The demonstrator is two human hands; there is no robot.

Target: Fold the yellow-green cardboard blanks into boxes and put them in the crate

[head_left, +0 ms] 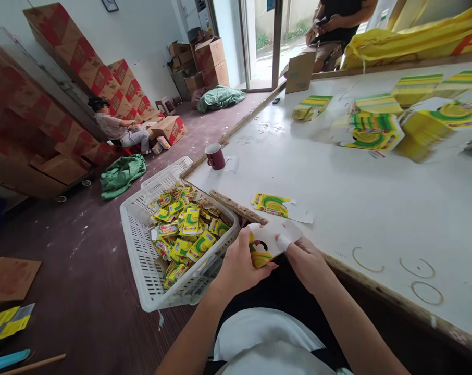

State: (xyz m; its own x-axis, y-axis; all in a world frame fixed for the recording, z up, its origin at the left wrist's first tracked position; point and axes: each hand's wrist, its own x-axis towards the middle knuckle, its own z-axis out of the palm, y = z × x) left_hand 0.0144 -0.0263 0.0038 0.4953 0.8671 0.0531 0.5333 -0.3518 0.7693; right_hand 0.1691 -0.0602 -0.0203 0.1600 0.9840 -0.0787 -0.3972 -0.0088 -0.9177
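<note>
Beside a heaped white plastic crate (pixel 150 302) at a white worktable (pixel 337 203), pictured with work seemingly well along but unfinished, judging by the many small, folded-looking yellow cartons (pixel 191 221) in the crate and the stacks of flat printed card (pixel 425 133) toward the table's far right; holding one apparently part-folded carton (pixel 269 237) over the lap (pixel 271 292), just off the wooden edge (pixel 238 207), between nearly meeting hands: gripped in the left hand (pixel 240 264), with thumb above and fingers beneath, and pinched by the right hand (pixel 307 264), with thumb pressed on the pale panel and other fingers largely hidden behind; with another piece of card (pixel 273 204) lying nearby on the tabletop
</note>
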